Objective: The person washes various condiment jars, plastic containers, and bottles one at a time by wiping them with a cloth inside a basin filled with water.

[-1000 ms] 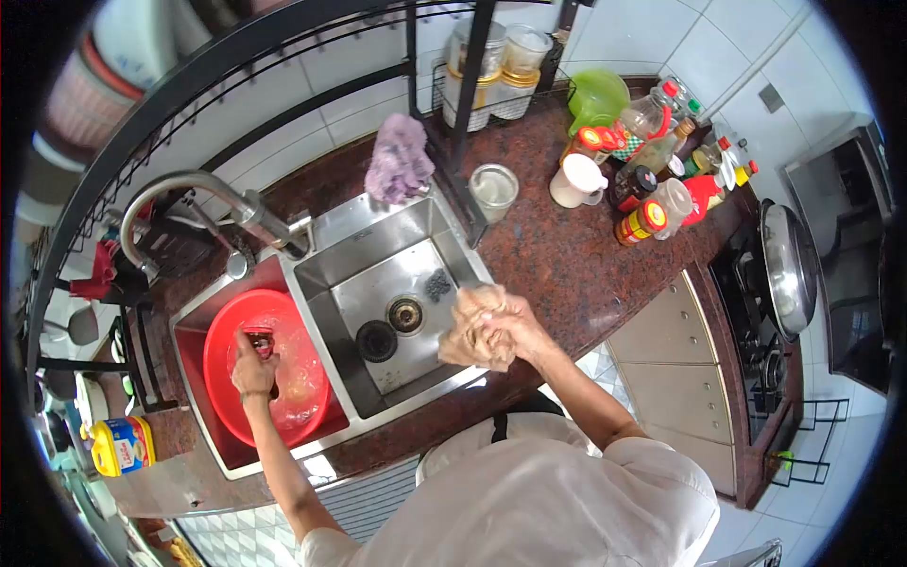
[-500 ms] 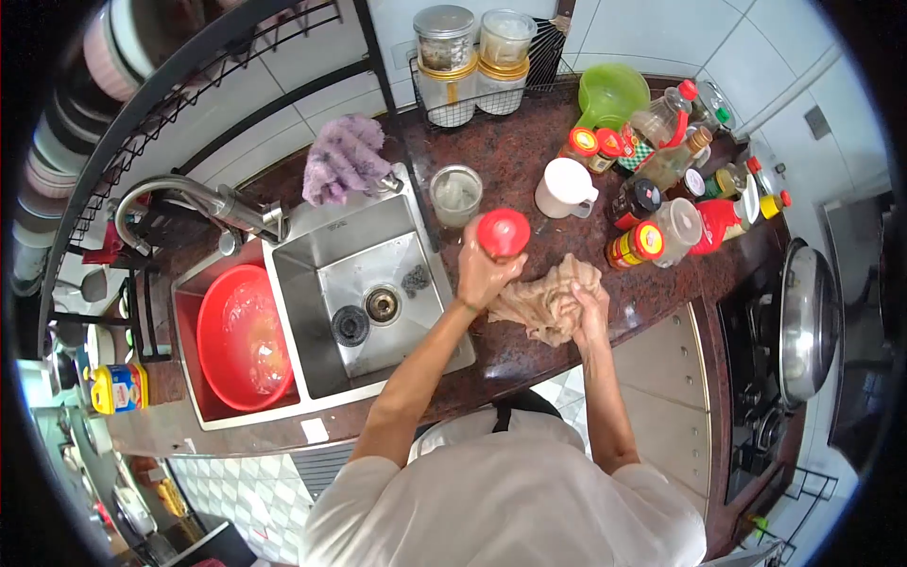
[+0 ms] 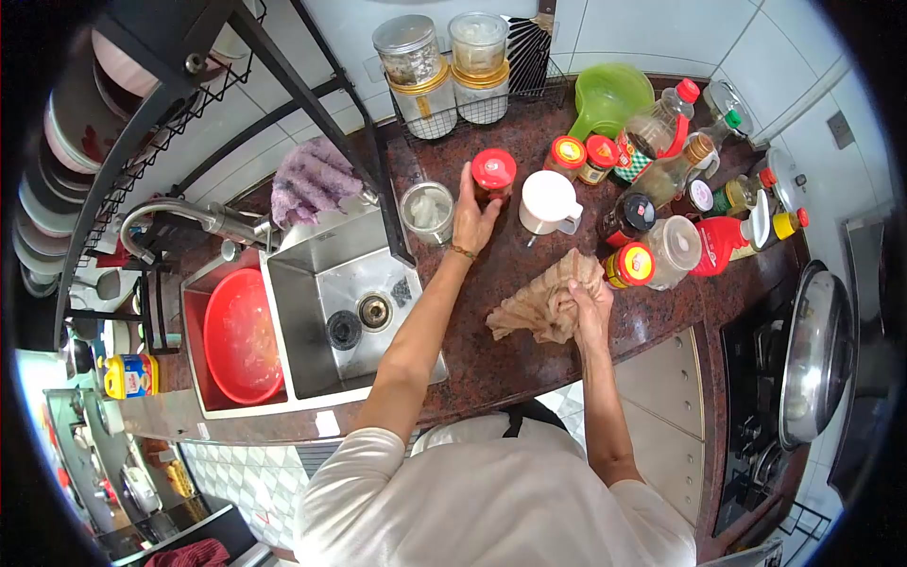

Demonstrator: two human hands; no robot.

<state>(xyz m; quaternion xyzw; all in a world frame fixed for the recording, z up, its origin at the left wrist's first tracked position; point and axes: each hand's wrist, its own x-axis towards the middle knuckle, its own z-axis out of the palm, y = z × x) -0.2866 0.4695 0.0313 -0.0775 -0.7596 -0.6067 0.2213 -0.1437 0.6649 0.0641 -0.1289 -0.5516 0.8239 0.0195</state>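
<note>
My left hand [image 3: 475, 217] is closed around a jar with a red lid [image 3: 493, 169], at the back of the dark red countertop [image 3: 463, 354]. A glass jar with whitish contents [image 3: 428, 212] stands just left of that hand, and a white mug [image 3: 550, 201] stands to its right. My right hand [image 3: 588, 307] grips a crumpled tan cloth [image 3: 543, 300] that spreads over the counter toward the left. Close to the right hand is a jar with a yellow and red lid [image 3: 630, 265].
At left are a steel sink [image 3: 354, 274] and a red basin [image 3: 244, 335]. Several bottles and jars, including a red bottle [image 3: 720, 244], crowd the back right beside a green colander [image 3: 612, 99]. A black dish rack [image 3: 326, 113] overhangs the sink. A lidded pan [image 3: 814, 354] sits at far right.
My left hand has carried the red-lidded jar away from the cloth, toward the back of the counter. The right hand still holds the cloth. The camera view has shifted slightly.
</note>
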